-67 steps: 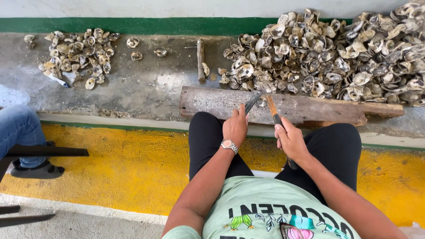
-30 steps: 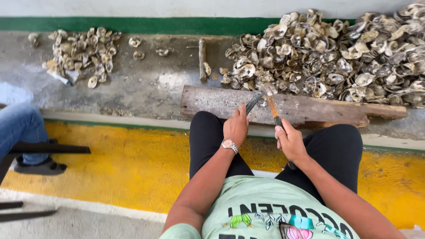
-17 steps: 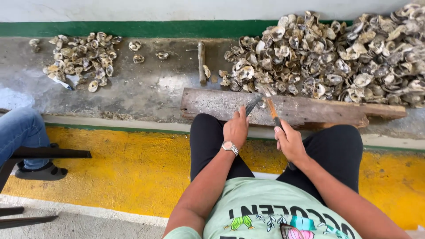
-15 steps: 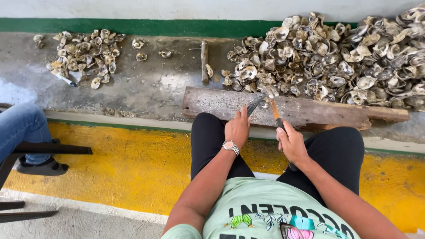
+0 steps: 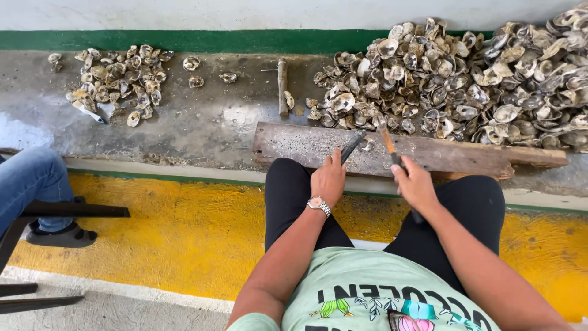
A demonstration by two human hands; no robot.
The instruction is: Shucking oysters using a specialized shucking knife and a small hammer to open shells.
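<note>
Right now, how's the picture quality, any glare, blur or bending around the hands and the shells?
Head view: even, soft daylight, shadows faint. A pale glare patch sits on the wet concrete ledge. Left hand, right hand and the big shell pile look sharp, no motion blur. Wide-angle lens bows the green stripe slightly. Far-left small shell pile stays readable.

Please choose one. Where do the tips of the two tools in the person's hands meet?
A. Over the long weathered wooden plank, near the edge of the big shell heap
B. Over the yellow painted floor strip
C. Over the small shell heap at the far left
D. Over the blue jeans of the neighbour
A: the dark metal tool in the left hand and the orange-handled tool in the right hand converge above the long weathered wooden plank, beside the big heap of grey oyster shells.
</note>
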